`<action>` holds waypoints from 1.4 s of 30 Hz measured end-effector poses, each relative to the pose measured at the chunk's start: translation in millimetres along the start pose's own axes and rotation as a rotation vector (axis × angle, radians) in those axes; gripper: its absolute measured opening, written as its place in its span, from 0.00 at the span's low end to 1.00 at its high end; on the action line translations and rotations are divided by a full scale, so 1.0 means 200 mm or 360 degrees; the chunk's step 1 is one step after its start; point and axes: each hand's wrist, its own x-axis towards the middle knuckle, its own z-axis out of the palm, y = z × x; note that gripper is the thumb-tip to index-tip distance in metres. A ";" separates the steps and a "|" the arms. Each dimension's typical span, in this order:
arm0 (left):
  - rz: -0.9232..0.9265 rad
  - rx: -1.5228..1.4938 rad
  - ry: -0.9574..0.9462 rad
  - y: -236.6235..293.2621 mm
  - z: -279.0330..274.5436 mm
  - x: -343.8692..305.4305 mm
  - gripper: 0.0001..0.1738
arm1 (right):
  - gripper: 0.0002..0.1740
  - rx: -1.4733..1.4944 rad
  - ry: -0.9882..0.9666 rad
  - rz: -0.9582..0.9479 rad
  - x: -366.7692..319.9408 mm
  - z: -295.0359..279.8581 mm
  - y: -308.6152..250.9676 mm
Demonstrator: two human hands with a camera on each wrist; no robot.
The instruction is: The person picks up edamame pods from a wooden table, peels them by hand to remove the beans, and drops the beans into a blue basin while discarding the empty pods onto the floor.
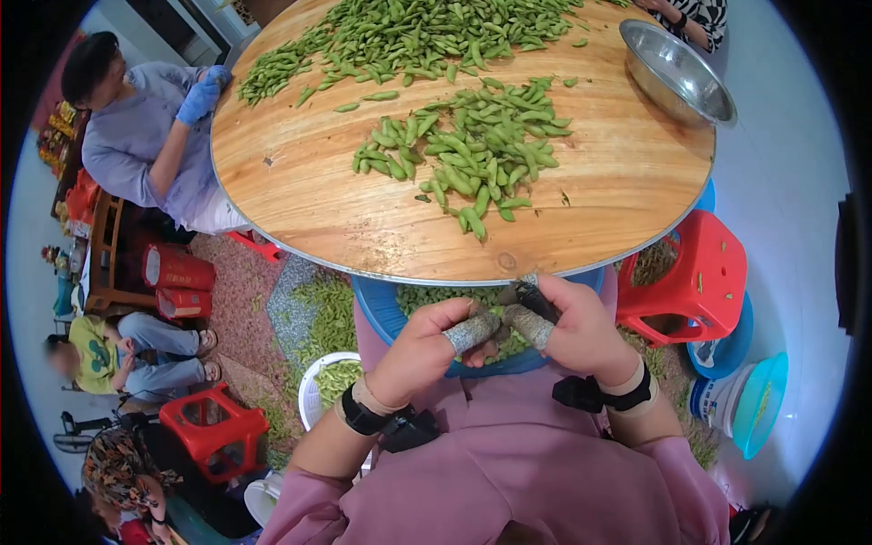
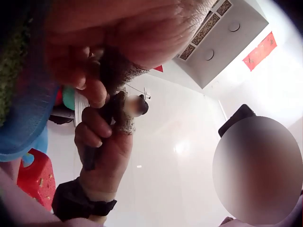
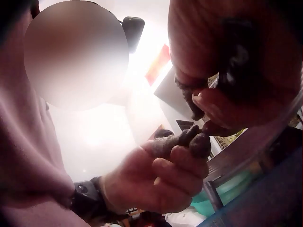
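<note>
Close together above a blue basin (image 1: 377, 304) of green beans are the left hand (image 1: 436, 341) and right hand (image 1: 581, 322). Both thumbs wear grey, speckled wraps; dark covering shows on the right fingers. In the left wrist view, the left hand (image 2: 128, 35) fills the top with the right hand (image 2: 106, 146) below. The right wrist view has the right hand (image 3: 236, 71) at upper right and the left hand (image 3: 156, 179) below. Fingers on both hands are curled, their tips nearly meeting; whether a pod lies between them cannot be told.
Green pods (image 1: 481, 150) lie heaped on the round wooden table (image 1: 300, 200), with a metal bowl (image 1: 677, 73) at its right edge. A person in blue gloves (image 1: 195, 100) sits at left. Red stools (image 1: 699, 272) and a white basket (image 1: 309, 391) stand around; pods litter the floor.
</note>
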 end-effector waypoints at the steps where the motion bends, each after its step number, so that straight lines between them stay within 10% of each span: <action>1: 0.0014 0.0026 0.0006 0.00 0.00 0.00 0.09 | 0.12 0.0001 0.0003 -0.0003 0.00 0.00 0.02; 16: 0.0586 0.0952 0.0130 -0.04 -0.01 -0.01 0.07 | 0.15 -0.0225 0.0118 -0.0023 0.01 0.02 0.01; 24: 0.0569 0.0495 0.0377 -0.02 0.02 -0.02 0.08 | 0.11 0.0511 0.0010 0.0264 0.02 0.09 0.03; 35: 0.0804 0.0767 0.0486 -0.04 0.02 -0.01 0.11 | 0.13 0.0269 0.0038 0.0101 0.02 0.09 -0.02; 37: 0.1067 0.1550 0.0595 -0.01 0.02 -0.03 0.12 | 0.13 0.0351 0.0078 0.0149 0.02 0.08 -0.02; 42: 0.1167 0.1794 0.0559 -0.02 0.02 -0.04 0.14 | 0.12 0.0457 -0.0062 0.0219 0.05 0.04 0.04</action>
